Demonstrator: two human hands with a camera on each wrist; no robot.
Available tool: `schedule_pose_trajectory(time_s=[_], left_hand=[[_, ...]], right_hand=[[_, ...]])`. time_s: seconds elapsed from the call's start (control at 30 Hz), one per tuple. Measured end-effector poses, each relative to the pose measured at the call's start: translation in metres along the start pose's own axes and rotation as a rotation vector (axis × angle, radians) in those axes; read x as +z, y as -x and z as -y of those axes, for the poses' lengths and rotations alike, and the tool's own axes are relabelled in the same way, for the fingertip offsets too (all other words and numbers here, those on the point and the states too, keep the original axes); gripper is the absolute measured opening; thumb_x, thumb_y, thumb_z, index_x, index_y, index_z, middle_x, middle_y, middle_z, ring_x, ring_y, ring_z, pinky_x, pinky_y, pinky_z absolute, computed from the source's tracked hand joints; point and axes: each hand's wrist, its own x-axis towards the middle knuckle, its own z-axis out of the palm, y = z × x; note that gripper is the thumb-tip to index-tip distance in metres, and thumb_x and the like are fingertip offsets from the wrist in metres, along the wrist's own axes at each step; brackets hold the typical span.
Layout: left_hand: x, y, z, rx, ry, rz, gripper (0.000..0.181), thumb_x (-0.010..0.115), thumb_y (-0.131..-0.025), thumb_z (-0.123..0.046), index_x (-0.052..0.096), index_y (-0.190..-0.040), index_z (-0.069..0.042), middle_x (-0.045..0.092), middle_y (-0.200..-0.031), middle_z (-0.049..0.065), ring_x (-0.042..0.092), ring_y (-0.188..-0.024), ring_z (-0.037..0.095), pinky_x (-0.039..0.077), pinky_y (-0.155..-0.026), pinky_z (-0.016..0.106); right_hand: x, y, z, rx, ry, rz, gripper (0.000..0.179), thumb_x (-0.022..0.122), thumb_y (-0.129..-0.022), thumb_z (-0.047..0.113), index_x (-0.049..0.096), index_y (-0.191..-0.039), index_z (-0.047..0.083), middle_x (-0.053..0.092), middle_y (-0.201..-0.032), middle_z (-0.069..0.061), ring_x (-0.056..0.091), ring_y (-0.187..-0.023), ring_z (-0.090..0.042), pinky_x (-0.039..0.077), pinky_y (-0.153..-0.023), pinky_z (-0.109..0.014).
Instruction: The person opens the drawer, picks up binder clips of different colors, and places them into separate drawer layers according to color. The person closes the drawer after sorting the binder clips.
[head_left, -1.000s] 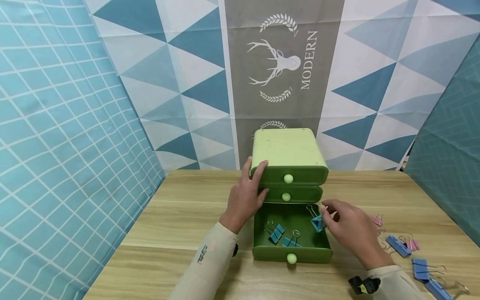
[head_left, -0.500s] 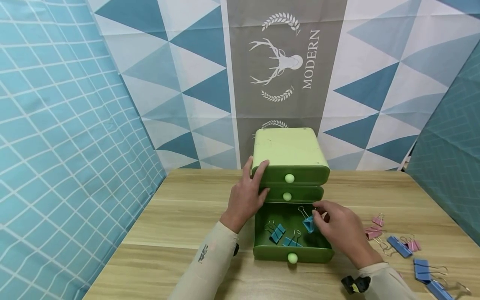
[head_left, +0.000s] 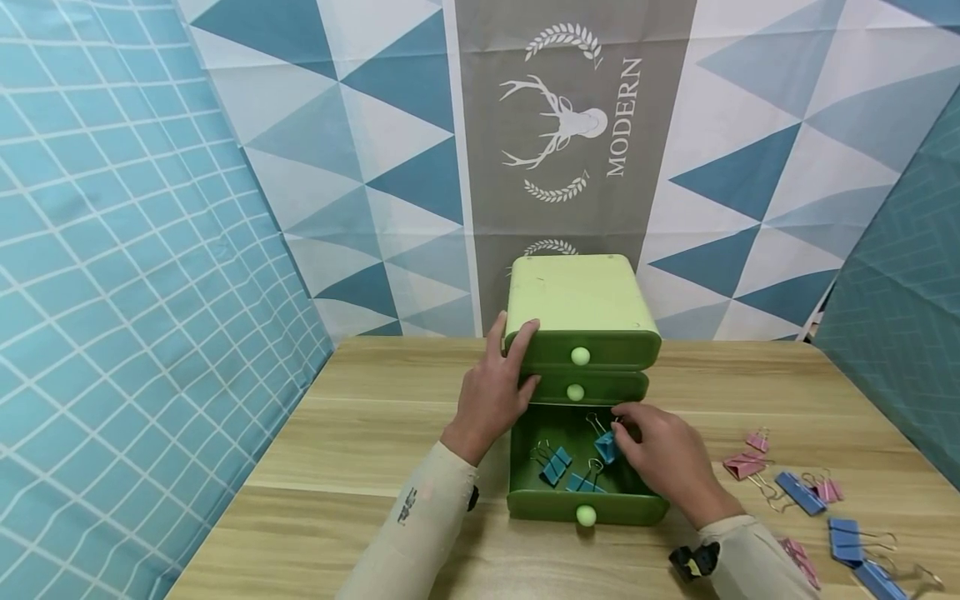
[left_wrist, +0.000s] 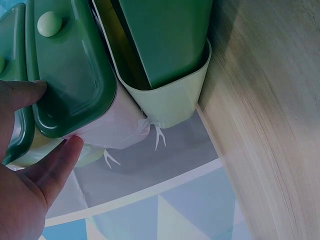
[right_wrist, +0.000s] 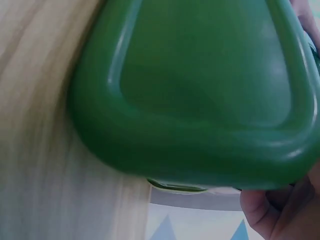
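A small green drawer cabinet (head_left: 581, 292) stands on the table with its bottom drawer (head_left: 585, 506) pulled out. My left hand (head_left: 487, 404) rests against its left front edge. The fingers lie fairly straight along the side, and the thumb (left_wrist: 30, 94) touches a drawer front. Over the right part of the open drawer, my right hand (head_left: 667, 454) pinches a blue binder clip (head_left: 606, 447) by a wire handle, which the fingers partly hide. Two other blue clips, one at the left (head_left: 556, 465) and one near the front (head_left: 585, 483), lie in that drawer. In the right wrist view the drawer front (right_wrist: 200, 100) hides the clips.
Several loose binder clips lie on the table right of the drawer, including a blue clip (head_left: 801, 492), a pink clip (head_left: 745, 465) and a larger blue clip (head_left: 845, 542). Patterned cloth (head_left: 405, 167) hangs behind the table. The two upper drawers (head_left: 581, 388) are closed.
My right hand has moved left with the blue binder clip, from the drawer's right edge to further over its inside. My left hand stays in place on the cabinet.
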Motion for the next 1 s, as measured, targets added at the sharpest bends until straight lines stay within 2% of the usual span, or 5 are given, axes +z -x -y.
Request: schedule_pose_trajectory(time_s=[0.43,1.0], left_hand=[[0.0004,-0.0003,0.0000,0.002,-0.004,-0.003,0.086,0.080,-0.087,-0.028,0.026,-0.155,-0.028,0.028,-0.158,0.022,0.050,-0.052,0.016,0.043,-0.044,0.029],[0.0018,-0.0002,0.0003,0.002,-0.010,-0.001,0.087,0.079,-0.087,-0.029,0.026,-0.156,-0.028,0.028,-0.158,0.022,0.051,-0.053,0.016,0.044,-0.045,0.029]], right_hand=[[0.0072,-0.0009,0.0028,0.038,-0.002,0.114,0.019,0.074,-0.089,0.015,0.074,-0.108,0.010,0.067,-0.080,0.006,0.045,-0.055,-0.003,0.037,-0.049,-0.028],[0.0100,-0.0016,0.0019,0.048,0.001,0.153,0.018,0.074,-0.090,0.016,0.074,-0.108,0.012,0.068,-0.081,0.005,0.046,-0.056,-0.004,0.037,-0.048,-0.028]])
